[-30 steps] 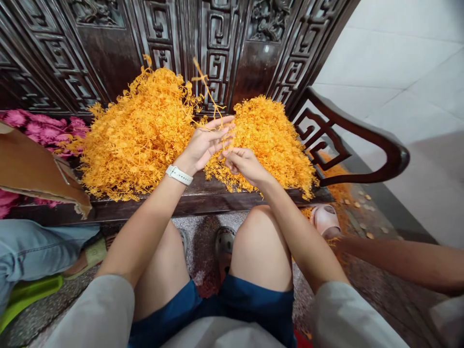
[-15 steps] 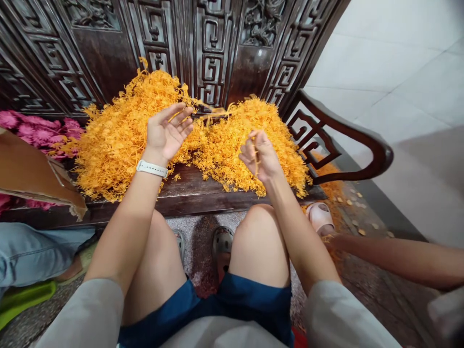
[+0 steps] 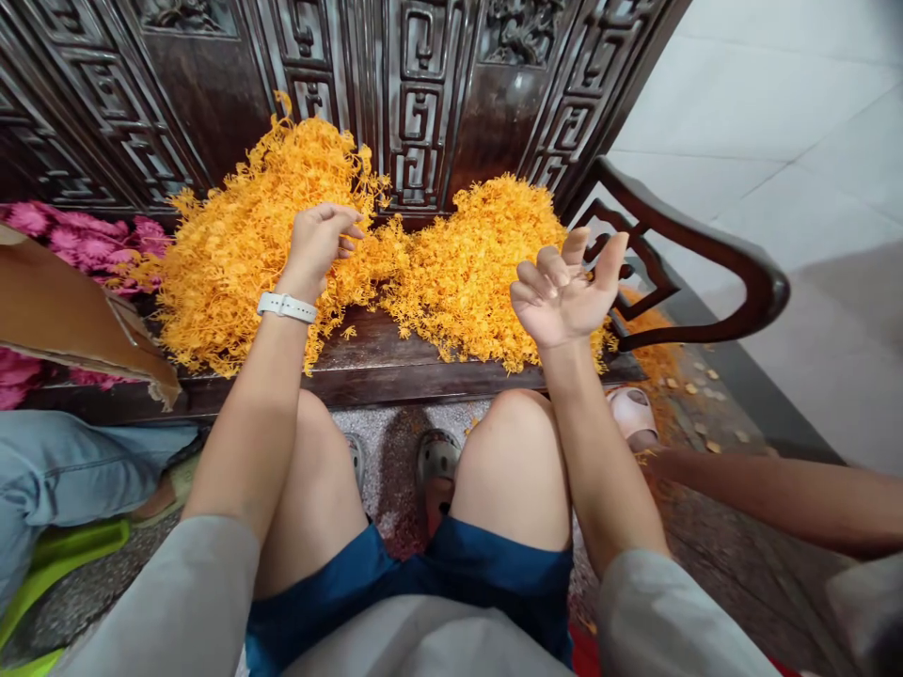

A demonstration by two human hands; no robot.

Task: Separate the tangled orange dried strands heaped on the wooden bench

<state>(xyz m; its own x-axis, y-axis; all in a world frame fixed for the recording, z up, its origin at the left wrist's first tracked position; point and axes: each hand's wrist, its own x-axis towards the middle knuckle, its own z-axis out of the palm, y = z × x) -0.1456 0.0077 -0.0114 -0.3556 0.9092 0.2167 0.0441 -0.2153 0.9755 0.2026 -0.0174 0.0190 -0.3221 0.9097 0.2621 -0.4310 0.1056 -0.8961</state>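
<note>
Your left hand point(image 3: 317, 246) is loosely curled, its fingers bent down over a heap of frizzy orange sprigs point(image 3: 246, 254). You can't tell whether it has hold of anything. A smooth white watch strap point(image 3: 286, 307) circles that wrist. Your right hand point(image 3: 568, 291) is wide open and empty, palm up and fingers spread, just above the near edge of a second orange heap point(image 3: 480, 268). A curved dark wooden armrest point(image 3: 705, 249) lies beyond those fingers. Both heaps are fine, thready and branching, and they touch between your hands. They sit on a polished dark bench seat point(image 3: 423, 371) against a carved wooden back point(image 3: 423, 103). Left of your left hand lie fluffy pink sprigs point(image 3: 85, 243) and a torn cardboard sheet point(image 3: 63, 320). Right of your right hand and lower down, another person's bare arm point(image 3: 776, 498) reaches in.
</note>
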